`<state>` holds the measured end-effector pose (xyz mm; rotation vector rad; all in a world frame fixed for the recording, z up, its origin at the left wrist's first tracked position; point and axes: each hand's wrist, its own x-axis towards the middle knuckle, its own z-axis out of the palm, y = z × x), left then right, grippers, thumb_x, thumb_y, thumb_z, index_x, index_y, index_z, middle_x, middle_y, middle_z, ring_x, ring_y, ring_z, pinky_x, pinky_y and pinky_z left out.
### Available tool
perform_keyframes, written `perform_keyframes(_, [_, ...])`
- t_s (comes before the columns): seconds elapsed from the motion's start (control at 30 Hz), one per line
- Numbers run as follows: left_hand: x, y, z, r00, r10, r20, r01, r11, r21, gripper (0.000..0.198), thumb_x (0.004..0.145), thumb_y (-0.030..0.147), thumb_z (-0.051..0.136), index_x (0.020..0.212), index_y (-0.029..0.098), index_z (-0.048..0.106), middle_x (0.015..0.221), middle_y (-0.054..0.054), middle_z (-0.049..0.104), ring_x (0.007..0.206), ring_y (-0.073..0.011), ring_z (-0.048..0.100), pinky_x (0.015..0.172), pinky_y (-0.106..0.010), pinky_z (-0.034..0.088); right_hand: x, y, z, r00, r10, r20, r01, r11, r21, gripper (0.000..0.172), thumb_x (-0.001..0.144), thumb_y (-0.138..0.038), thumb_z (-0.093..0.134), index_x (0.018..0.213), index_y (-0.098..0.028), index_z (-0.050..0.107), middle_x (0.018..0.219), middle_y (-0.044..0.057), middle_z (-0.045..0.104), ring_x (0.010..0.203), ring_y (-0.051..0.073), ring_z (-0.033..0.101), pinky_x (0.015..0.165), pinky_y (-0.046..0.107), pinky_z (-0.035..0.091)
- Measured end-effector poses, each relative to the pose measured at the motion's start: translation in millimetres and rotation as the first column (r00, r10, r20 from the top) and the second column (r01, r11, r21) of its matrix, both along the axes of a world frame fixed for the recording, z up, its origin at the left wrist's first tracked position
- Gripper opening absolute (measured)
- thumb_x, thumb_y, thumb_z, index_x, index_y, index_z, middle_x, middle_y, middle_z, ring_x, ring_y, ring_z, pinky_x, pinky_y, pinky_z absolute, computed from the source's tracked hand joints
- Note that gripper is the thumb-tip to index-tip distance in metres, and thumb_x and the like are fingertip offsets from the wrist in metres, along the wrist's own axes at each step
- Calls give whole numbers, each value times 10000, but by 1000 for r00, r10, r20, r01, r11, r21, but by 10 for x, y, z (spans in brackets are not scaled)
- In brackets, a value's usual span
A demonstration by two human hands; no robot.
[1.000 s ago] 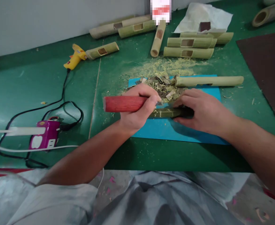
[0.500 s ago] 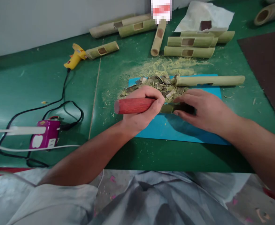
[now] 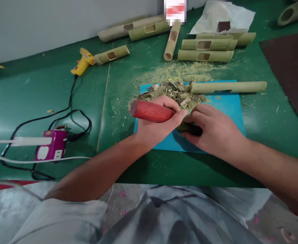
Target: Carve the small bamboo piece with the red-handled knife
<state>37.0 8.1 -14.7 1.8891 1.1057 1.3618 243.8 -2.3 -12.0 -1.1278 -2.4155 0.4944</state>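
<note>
My left hand (image 3: 157,130) is closed around the thick red wooden handle (image 3: 151,111) of a tool. The handle points left, and the tool's working end is hidden by my hands. Close beside it, my right hand (image 3: 215,130) grips a short green bamboo piece (image 3: 182,126) with fingers and thumb; its right part looks dark. Both hands are over a blue mat (image 3: 169,142). Just behind them lies a heap of bamboo chips (image 3: 175,89). A longer bamboo tube (image 3: 230,87) rests across the mat's back edge.
Several notched bamboo tubes (image 3: 207,56) lie at the back, near crumpled white paper (image 3: 202,17). On the left are a yellow glue gun (image 3: 82,62), a purple power box (image 3: 52,145) and loose cables. A dark brown sheet (image 3: 291,71) covers the right side.
The bamboo piece and my right hand have come toward me and slightly left, now tilted. My left hand has shifted a little right, its handle now slanting down toward the right.
</note>
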Motion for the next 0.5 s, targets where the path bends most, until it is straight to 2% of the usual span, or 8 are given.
perform_keyframes(0.17, [32,-10,-59,999,8,46,-9,999,32,235,966,288,769,762,221,672,715,40,695,656,-100,658,637,-266,558,-101,-88,-2,1000,-20,-7,20,1000,2,96,859,-207,759,901,-190,675,939,105,681,864,261,622,730,386,440])
perform_keyframes(0.27, [29,-6,-70,995,-3,97,-2,999,52,280,1001,377,756,781,226,670,734,35,688,637,-90,646,625,-266,564,-101,-86,-7,1000,-21,-11,21,1000,4,104,865,-208,755,889,-206,655,940,95,681,867,252,613,732,377,443])
perform_keyframes(0.37, [30,-14,-64,993,-8,120,5,1000,26,336,1005,441,755,777,211,664,737,27,681,623,-89,642,628,-270,570,-95,-84,-25,1000,-18,-22,18,1000,7,110,869,-206,746,890,-222,640,953,87,688,877,247,612,751,376,458])
perform_keyframes(0.5, [38,-28,-56,992,-12,125,14,1000,-10,362,1001,441,763,755,203,644,709,34,657,599,-85,625,628,-268,564,-99,-86,-40,999,-15,-37,15,1000,8,129,862,-214,754,894,-228,630,960,87,692,881,249,615,760,380,469])
